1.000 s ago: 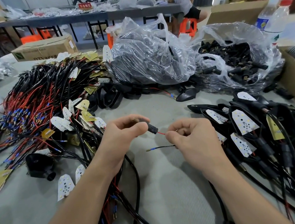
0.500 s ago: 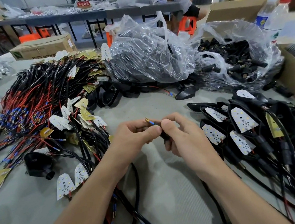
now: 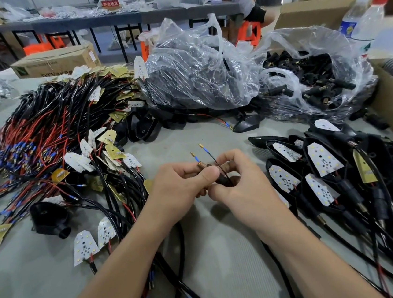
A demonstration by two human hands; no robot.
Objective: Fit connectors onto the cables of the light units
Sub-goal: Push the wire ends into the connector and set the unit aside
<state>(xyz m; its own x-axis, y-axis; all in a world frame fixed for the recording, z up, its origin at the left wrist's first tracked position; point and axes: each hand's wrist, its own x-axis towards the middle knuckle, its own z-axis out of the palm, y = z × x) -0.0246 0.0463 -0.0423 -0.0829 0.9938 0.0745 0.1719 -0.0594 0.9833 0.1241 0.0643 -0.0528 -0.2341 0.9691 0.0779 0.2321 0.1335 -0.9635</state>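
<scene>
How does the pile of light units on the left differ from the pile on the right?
The left pile is bare white and yellow boards on loose red and black wires; the right pile has its boards seated in black housings. The left pile's wire ends show blue-sleeved brass terminals; the right pile's cables carry black connectors with brass tips. Both hold the same arrowhead-shaped white LED boards.

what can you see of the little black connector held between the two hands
The connector is a small dark tube, rubber or plastic by its look, with a brass-coloured end pointing up-left. It lies tilted and mostly hidden, pinched between the left hand and the right hand. Two wire ends with blue sleeves and brass tips stick up beyond it.
</scene>
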